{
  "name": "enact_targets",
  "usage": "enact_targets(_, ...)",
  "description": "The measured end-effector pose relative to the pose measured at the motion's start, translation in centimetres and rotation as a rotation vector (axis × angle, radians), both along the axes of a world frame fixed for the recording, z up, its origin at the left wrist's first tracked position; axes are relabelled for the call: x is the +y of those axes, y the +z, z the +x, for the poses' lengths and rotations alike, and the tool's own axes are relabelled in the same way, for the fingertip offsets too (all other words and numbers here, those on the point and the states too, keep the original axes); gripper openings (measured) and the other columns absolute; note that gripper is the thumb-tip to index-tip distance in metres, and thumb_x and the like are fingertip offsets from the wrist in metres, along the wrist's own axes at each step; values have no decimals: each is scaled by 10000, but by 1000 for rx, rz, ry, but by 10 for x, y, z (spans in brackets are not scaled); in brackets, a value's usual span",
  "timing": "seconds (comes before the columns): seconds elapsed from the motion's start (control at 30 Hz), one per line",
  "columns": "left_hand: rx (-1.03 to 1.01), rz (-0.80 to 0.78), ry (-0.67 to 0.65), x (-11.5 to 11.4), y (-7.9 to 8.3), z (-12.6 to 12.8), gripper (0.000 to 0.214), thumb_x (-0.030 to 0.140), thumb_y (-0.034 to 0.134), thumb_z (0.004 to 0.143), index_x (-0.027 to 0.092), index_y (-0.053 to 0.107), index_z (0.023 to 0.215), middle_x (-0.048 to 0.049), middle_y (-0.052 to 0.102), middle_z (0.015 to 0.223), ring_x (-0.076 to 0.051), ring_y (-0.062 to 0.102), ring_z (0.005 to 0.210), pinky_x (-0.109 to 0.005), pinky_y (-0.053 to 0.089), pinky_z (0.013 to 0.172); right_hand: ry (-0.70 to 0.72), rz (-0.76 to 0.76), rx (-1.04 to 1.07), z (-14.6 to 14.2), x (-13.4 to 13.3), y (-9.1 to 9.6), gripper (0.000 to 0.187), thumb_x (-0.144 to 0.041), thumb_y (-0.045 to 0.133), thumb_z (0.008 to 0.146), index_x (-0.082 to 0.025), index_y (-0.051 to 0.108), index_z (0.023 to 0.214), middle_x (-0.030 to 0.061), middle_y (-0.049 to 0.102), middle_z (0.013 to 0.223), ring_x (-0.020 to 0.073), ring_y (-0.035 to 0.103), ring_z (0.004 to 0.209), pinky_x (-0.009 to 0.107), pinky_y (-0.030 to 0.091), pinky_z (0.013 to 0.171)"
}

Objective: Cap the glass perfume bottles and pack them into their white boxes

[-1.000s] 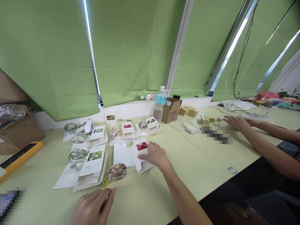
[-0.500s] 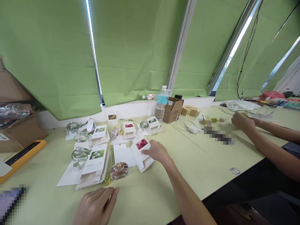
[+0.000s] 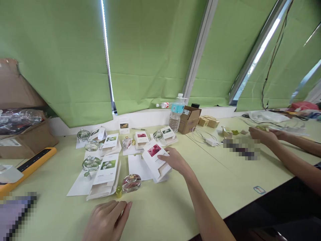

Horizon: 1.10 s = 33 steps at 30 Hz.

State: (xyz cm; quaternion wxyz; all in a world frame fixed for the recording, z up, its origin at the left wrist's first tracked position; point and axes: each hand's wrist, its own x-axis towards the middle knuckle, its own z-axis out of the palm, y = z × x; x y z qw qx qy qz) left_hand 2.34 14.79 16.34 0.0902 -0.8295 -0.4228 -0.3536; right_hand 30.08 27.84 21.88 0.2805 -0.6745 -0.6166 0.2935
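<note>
My right hand (image 3: 175,161) grips the right side of a white perfume box (image 3: 156,159) with a red flower picture, thumb on its front. The box is tilted, its lower end slightly off the table, above a white sheet (image 3: 136,167). My left hand (image 3: 109,219) rests on the table near the front, fingers curled together, with nothing visible in them. Just beyond it stand a gold cap (image 3: 118,192) and a pink-tinted glass perfume bottle (image 3: 131,183). Left of these, a white box with a green picture (image 3: 106,172) leans beside a clear bottle (image 3: 91,163) and a silver cap (image 3: 87,176).
More boxes and bottles stand farther back. A large water bottle (image 3: 176,113) and a cardboard box (image 3: 190,119) are by the wall. A white charger (image 3: 212,141) lies right, near another person's hands (image 3: 263,135). An orange power strip (image 3: 37,164) lies left.
My right hand has raised the box with the red picture a little from the table. The view has turned slightly left. My left hand stays beside the gold cap.
</note>
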Motion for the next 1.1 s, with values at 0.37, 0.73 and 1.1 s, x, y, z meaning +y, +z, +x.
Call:
enact_targets(0.37,-230,-72,36,13,36,-16,136,271,489,923,227,612,884,30,616,665,-80,475,459,-198,393,486,65,281,418,-21,-9,14,369,-410,595,790,-154,629,1054,71,713,947,238,659,826,292,494,655)
enact_targets(0.73,-8,63,174,67,68,-13,363,315,456,938,243,501,1291,-80,559,1309,-88,605,620,-208,474,506,216,212,798,-60,-22,28,403,-449,645,780,-166,669,1066,51,720,897,249,662,807,328,514,704)
enact_targets(1.1,148,418,222,67,53,-32,547,104,543,880,246,435,1397,-41,521,1406,-153,675,966,-232,496,596,430,134,828,-105,-22,43,334,-406,653,810,-164,710,1034,45,710,833,225,652,757,292,484,629)
